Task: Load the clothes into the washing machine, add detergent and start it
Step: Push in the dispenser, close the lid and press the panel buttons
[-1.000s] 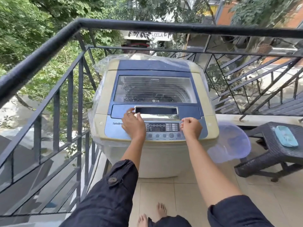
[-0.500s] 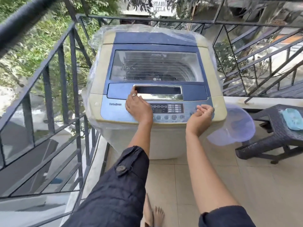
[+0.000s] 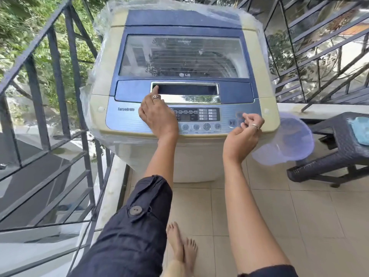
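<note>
A cream and blue top-loading washing machine [image 3: 101,76] stands in front of me with its clear-windowed lid [image 3: 183,56] down and clear plastic wrapped round its sides. My left hand [image 3: 157,114] lies on the control panel [image 3: 199,118], one finger reaching into the left end of the lid's handle recess [image 3: 185,89]. My right hand [image 3: 244,130] hovers at the panel's right end by the round buttons, fingers curled loosely, holding nothing. No clothes or detergent are in view.
A black metal railing [image 3: 58,76] runs close along the left and behind the machine. A translucent purple basin [image 3: 287,142] leans at the machine's right side. A dark wicker stool [image 3: 335,156] with a light blue item [image 3: 361,130] stands at right. My bare feet [image 3: 181,246] are on the tiled floor.
The view has closed in on the machine. My right hand moved from the panel's middle to its right end and uncurled. My left hand's finger slid up into the lid handle recess.
</note>
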`<state>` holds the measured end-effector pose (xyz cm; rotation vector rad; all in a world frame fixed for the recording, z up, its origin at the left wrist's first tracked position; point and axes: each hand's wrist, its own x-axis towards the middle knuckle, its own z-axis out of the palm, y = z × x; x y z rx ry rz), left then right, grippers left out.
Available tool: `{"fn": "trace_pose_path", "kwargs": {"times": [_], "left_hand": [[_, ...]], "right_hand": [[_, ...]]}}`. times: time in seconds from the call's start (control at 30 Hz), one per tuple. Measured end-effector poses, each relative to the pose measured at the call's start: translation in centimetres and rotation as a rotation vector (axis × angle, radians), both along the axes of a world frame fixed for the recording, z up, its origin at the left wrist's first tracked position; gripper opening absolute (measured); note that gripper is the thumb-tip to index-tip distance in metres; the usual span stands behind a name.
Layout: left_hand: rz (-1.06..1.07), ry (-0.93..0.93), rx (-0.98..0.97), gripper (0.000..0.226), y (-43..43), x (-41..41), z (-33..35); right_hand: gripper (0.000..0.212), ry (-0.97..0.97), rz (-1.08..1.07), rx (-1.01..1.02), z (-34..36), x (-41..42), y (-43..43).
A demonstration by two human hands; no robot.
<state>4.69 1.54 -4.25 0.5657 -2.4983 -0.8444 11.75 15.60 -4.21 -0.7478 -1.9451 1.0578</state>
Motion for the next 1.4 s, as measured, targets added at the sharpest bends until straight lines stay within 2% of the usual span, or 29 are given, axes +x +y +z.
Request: {"fn": "trace_pose_path", "kwargs": {"times": [0.6,0.83,1.0,1.4], "left_hand": [[-0.013,0.021,0.026,0.055,0.2,0.6,0.4],[-0.014,0.041,0.049,0.055,0.2,0.7,0.5],[-0.017,0.038,0.053,0.065,0.2,0.8,0.4],[-0.02,0.042,0.079,0.065,0.2,0.8,0.5]], "right_hand": [[0.047,-0.123,0.055,0.101,0.1,0.2,0.0],[0.051,-0.193,0.01,0.214,-0.1,0.1,-0.3],[0.05,-0.206,0.018,0.28,-0.2,0.2,-0.6],[0.053,-0.203,0.014,0.302,-0.5,0.2,-0.8]]}}
